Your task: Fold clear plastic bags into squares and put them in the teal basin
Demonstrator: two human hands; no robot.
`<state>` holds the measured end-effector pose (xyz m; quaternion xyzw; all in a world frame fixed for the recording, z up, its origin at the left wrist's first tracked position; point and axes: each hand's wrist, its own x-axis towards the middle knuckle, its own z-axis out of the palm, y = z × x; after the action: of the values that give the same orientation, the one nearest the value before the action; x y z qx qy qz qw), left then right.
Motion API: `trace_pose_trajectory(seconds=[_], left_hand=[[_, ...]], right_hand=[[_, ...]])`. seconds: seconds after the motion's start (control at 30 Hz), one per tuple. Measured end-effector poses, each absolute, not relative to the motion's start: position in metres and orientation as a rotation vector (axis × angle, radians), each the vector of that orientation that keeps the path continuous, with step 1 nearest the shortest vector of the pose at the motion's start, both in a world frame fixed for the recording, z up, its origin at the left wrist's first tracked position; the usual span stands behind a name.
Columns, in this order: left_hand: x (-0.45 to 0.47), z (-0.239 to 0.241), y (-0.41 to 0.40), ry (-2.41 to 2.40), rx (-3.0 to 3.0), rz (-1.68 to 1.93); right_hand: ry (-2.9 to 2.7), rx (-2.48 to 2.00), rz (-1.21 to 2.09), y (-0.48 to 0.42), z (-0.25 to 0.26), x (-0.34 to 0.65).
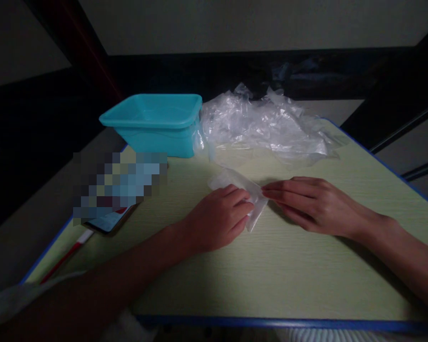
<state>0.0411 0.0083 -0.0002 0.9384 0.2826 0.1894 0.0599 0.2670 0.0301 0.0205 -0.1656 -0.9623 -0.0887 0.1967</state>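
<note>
A small clear plastic bag (258,211) lies folded on the table between my two hands. My left hand (223,216) rests on it with curled fingers, gripping its near side. At its right edge, my right hand (303,199) pinches the plastic with the fingertips held together. Part of the bag is covered by my left fingers. Further back lies a heap of crumpled clear plastic bags (264,121), apart from both hands.
A turquoise plastic basin (150,137) stands at the back left, touching the heap. Left of my hands lies a phone (110,221), partly blurred out, with a red cable (62,261) beside it. The pale wooden table (288,280) has a blue edge.
</note>
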Motion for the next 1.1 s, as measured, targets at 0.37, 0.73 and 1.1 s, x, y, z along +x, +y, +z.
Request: trace_pose_trajectory(seconds=[0.37, 0.73, 1.1], left_hand=[[0.041, -0.001, 0.009, 0.832, 2.846, 0.613], [0.041, 0.000, 0.008, 0.853, 2.830, 0.577], [0.041, 0.000, 0.009, 0.840, 2.832, 0.580]], right_hand=[[-2.625, -0.466, -0.132, 0.034, 0.011, 0.266], [-2.607, -0.524, -0.142, 0.038, 0.013, 0.267], [-2.674, -0.426, -0.316, 0.042, 0.019, 0.275]])
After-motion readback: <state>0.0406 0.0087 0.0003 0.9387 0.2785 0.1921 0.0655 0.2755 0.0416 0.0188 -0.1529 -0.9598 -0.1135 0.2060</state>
